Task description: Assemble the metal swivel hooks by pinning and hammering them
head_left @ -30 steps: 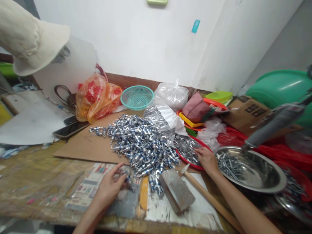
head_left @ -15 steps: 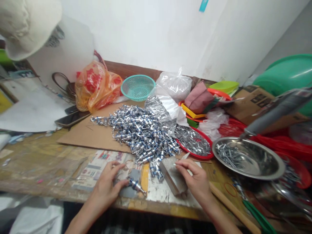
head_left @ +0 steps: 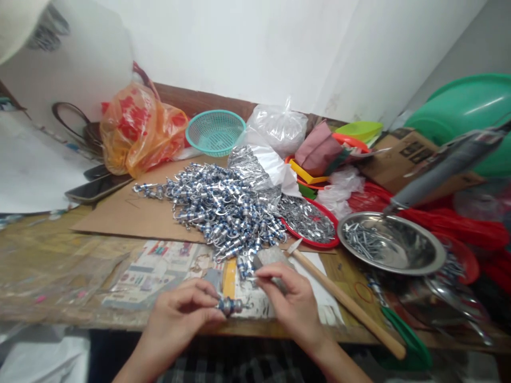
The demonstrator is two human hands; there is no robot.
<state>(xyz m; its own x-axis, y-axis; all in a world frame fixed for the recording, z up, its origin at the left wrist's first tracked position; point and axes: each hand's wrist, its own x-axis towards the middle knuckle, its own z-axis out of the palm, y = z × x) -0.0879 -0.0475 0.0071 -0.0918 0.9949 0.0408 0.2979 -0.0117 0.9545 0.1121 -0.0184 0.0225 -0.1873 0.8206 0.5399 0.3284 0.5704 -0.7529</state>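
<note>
My left hand [head_left: 186, 309] is closed around one end of a blue-and-silver metal fitting [head_left: 232, 306], whose thin end points right. Close by, my right hand [head_left: 293, 298] is pinched, thumb against forefinger; a tiny pale bit shows at the fingertips, too small to name. Partly hidden behind the right hand is a grey metal block [head_left: 272, 257]. A hammer [head_left: 347, 303] with a wooden handle lies to the right of that hand. Beyond both hands is a heap of similar blue-and-silver fittings [head_left: 217, 205] on flat cardboard [head_left: 120, 218].
A red tray [head_left: 333, 242] holds small flat metal pieces. Beside it, a steel bowl [head_left: 423, 255] contains nail-like pins. Farther back are a turquoise basket [head_left: 215, 133], an orange plastic bag [head_left: 138, 130] and a clear bag [head_left: 277, 127]. A phone [head_left: 99, 187] lies at the left.
Both hands have come closer together, and the fitting in my left hand now points more level to the right. My right hand has moved left off the block. The view has shifted slightly.
</note>
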